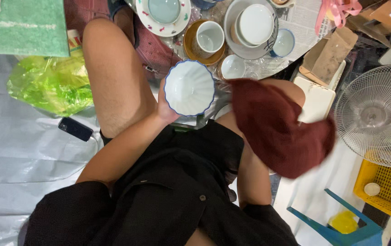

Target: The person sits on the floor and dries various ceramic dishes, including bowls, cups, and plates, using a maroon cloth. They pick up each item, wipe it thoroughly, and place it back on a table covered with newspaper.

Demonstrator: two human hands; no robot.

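Seen from above, the left hand (167,108) cups a white blue-rimmed bowl (189,87), mouth upward for wiping; the right hand, hidden, grips a maroon cloth (280,127) beside it.

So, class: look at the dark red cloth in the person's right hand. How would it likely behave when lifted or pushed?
The dark red cloth droops in folds from the right hand, so it is probably floppy, not stiff. It looks thin and probably light. Its matte weave suggests it would bunch up rather than slide when pushed, unlike the glossy blue-rimmed white bowl in the left hand.
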